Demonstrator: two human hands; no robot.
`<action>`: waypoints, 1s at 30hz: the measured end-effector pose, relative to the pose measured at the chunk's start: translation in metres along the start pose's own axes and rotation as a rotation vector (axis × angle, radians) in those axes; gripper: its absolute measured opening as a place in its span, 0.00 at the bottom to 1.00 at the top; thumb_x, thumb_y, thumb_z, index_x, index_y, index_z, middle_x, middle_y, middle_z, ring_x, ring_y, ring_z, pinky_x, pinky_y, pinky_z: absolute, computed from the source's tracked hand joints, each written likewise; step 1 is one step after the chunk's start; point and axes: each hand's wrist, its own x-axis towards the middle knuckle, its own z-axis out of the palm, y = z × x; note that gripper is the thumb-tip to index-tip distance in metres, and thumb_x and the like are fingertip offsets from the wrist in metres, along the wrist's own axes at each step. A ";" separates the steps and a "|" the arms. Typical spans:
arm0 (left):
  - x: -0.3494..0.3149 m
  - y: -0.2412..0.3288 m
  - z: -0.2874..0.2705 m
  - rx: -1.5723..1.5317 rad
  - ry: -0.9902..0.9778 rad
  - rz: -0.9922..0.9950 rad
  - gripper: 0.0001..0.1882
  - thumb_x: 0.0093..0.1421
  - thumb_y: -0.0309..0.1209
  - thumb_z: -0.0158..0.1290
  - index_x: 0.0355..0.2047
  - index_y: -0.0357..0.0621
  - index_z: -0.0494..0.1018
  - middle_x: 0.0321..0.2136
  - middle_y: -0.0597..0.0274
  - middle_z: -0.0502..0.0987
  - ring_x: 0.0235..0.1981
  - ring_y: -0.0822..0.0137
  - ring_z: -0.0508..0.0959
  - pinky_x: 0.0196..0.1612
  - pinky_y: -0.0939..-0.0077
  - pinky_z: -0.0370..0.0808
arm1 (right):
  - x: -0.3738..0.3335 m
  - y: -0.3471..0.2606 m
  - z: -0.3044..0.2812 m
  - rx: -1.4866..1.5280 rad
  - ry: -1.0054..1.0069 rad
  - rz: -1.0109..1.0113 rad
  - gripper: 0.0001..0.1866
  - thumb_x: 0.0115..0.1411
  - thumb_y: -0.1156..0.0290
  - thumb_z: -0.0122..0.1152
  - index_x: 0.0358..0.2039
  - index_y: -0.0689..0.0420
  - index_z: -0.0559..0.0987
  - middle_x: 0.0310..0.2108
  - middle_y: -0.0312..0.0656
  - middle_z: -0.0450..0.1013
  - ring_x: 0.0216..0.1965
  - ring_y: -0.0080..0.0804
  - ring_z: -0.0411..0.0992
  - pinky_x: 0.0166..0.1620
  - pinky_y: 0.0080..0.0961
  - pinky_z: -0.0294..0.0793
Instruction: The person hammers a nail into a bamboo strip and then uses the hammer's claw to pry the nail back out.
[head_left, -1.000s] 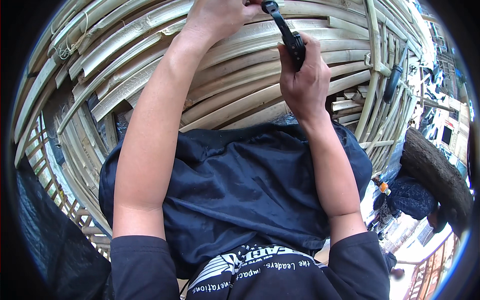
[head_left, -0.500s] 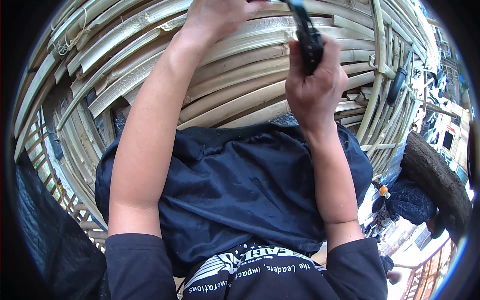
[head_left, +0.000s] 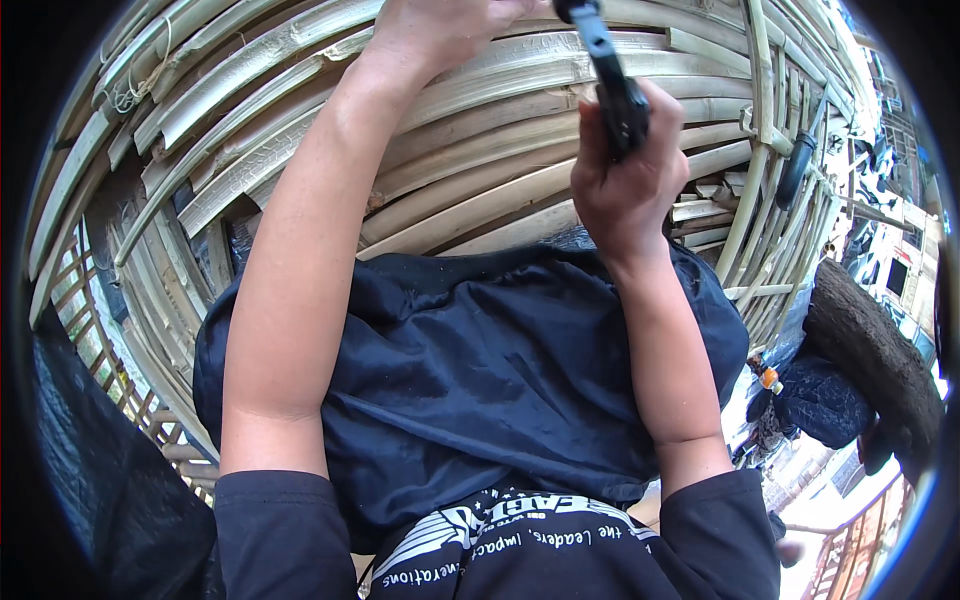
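At the top edge my left hand [head_left: 435, 35] is closed, its thumb and fingers brought together over the split bamboo slats [head_left: 480, 150]. The picture's edge cuts off its fingertips, so what they pinch cannot be made out. My right hand [head_left: 632, 175] is wrapped round the black handle of what looks like a hammer [head_left: 606, 65]. This tool tilts up and to the left, its dark rounded end partly out of the picture near my left fingertips. Dark blue cloth [head_left: 480, 350] covers my lap between the forearms.
A black-handled knife [head_left: 797, 170] is lodged among thin bamboo poles on the right. Farther right are a thick log [head_left: 870, 340] and a dark patterned bundle [head_left: 825, 400]. Dark sheeting [head_left: 110, 460] hangs at lower left beside a bamboo lattice [head_left: 95, 320].
The blurred hammer has shifted and now shows more sharply, its upper end farther left and lower. My right hand has turned slightly; my left hand stays almost in place.
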 end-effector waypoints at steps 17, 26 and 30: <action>0.000 -0.002 -0.001 0.057 0.015 0.005 0.11 0.52 0.30 0.68 0.24 0.35 0.79 0.24 0.56 0.79 0.23 0.63 0.78 0.29 0.67 0.74 | 0.002 0.003 0.012 -0.035 -0.158 0.201 0.14 0.64 0.69 0.65 0.46 0.58 0.71 0.27 0.50 0.77 0.27 0.56 0.78 0.30 0.45 0.75; 0.002 -0.008 -0.002 0.092 0.017 0.012 0.09 0.52 0.26 0.67 0.21 0.37 0.78 0.21 0.60 0.78 0.21 0.69 0.74 0.27 0.71 0.71 | 0.010 0.002 0.008 -0.117 -0.201 0.148 0.16 0.63 0.67 0.67 0.45 0.58 0.71 0.25 0.48 0.76 0.28 0.54 0.79 0.30 0.42 0.76; 0.003 -0.003 0.009 0.000 0.010 -0.032 0.10 0.52 0.27 0.67 0.21 0.36 0.77 0.20 0.59 0.77 0.20 0.68 0.73 0.26 0.70 0.69 | 0.009 0.002 0.000 0.009 0.074 0.087 0.16 0.63 0.67 0.67 0.45 0.57 0.71 0.26 0.47 0.77 0.27 0.53 0.79 0.29 0.41 0.77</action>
